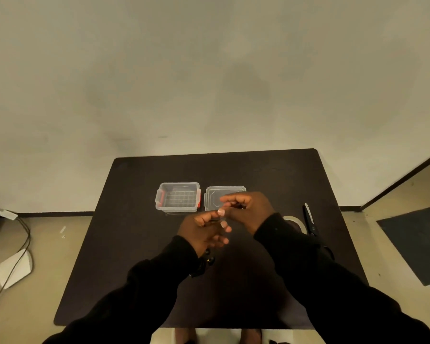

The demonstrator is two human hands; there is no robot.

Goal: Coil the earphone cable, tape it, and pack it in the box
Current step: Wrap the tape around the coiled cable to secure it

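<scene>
Both hands (209,232) meet — box (178,196) unlabelled.

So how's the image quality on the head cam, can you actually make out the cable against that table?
Head view: dim and warm-tinted; the black cable is nearly lost between the left hand and right hand, black sleeves merging into the dark table. Wide-angle bowing bends the table edges. The clear box and lid read fine, with mild glare on the tape roll.

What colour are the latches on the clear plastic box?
Red, one on each end of the box; the head view shows the left latch best.
</scene>
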